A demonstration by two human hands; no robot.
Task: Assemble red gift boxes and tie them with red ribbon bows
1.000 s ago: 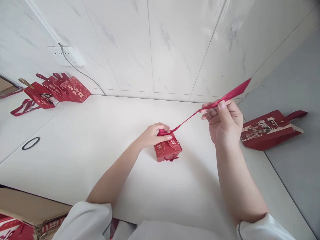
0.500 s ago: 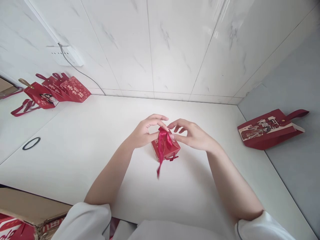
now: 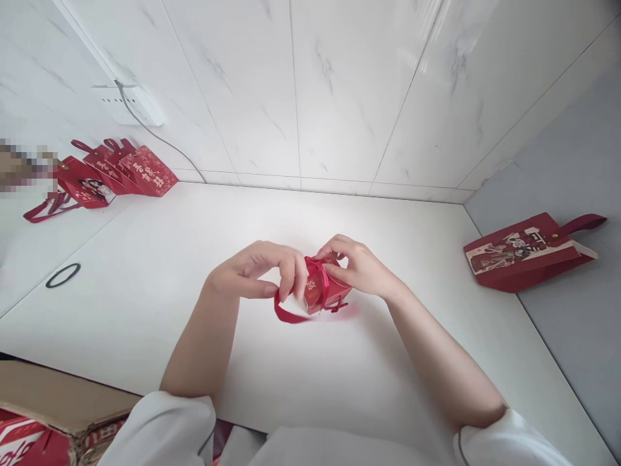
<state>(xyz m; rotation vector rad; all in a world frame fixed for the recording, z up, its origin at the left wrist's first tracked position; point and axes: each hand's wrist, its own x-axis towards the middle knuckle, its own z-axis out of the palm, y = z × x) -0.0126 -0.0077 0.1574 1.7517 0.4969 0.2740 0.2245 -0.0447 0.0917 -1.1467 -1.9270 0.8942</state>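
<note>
- Pinching the end of a red ribbon (image 3: 286, 316), my left hand (image 3: 257, 268) sits left of the small red box (image 3: 312, 295), thumb below, fingers blurred against the box's left edge.
- Between my two hands, near the middle of the worktop (image 3: 213, 213), the box rests with the ribbon crossing its top; a looped length hangs forward on the left, blurred at its lower stretch.
- On the box's near side I see a dark red cord (image 3: 338, 307).
- At the box's right, my right hand (image 3: 361, 265) touches its top, thumb and fingertips curled in by the ribbon; whether they pinch it tight I cannot tell.
- Far left, several red bags (image 3: 148, 171) stand near the wall (image 3: 257, 90), well apart from my hands.
- A dark ring (image 3: 63, 276) lies flat in front of those bags, with white worktop stretching from it to my left forearm.
- At lower left, a cardboard carton (image 3: 58, 388) sits by the worktop's near edge.
- Behind the box, a band of worktop runs back to the wall.
- Rightward, more white surface reaches from my right forearm to a red bag with a pictured front (image 3: 528, 254), beside the grey panel (image 3: 577, 162) along the right edge.
</note>
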